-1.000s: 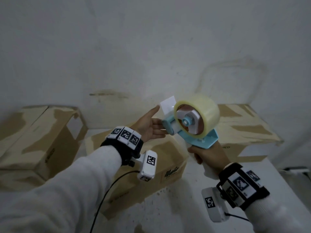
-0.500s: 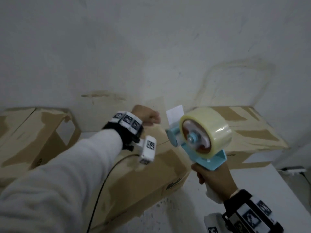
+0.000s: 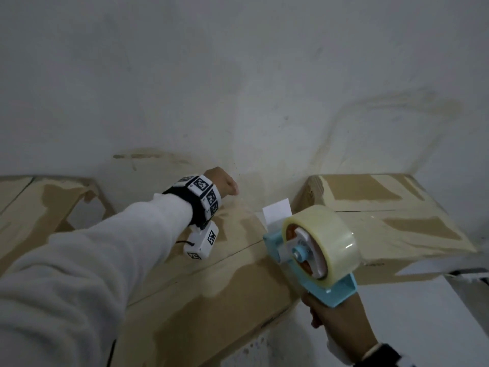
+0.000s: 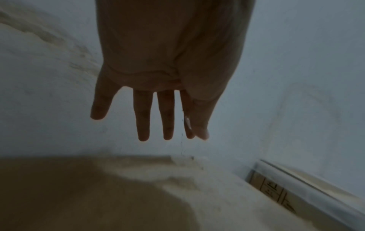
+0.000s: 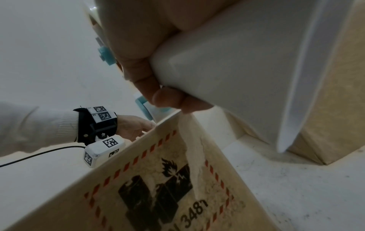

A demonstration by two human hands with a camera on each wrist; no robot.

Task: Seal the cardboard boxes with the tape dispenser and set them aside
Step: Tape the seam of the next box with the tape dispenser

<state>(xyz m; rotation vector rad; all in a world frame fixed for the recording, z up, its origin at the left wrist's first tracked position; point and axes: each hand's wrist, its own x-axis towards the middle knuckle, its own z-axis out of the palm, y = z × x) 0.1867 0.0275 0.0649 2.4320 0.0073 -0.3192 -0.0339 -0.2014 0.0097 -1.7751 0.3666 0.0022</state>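
Observation:
My right hand [image 3: 341,329] grips the white handle [image 5: 237,62] of a light-blue tape dispenser [image 3: 315,250] carrying a clear tape roll. It holds the dispenser above the right end of the middle cardboard box [image 3: 211,274]. A white tab [image 3: 276,213] sticks up at the dispenser's front. My left hand [image 3: 225,184] reaches over the box's far edge by the wall. In the left wrist view its fingers [image 4: 168,117] hang straight and apart above the box top [image 4: 79,187], holding nothing. A hazard label [image 5: 158,195] shows on the box's side.
Another cardboard box [image 3: 383,215] stands at the right against the wall, and a third box [image 3: 39,207] at the left. A stained white wall [image 3: 238,88] rises close behind all the boxes. The white tabletop [image 3: 397,327] shows at the lower right.
My left hand left the dispenser's front and moved out to the far edge of the middle box. The dispenser in my right hand came lower and to the right.

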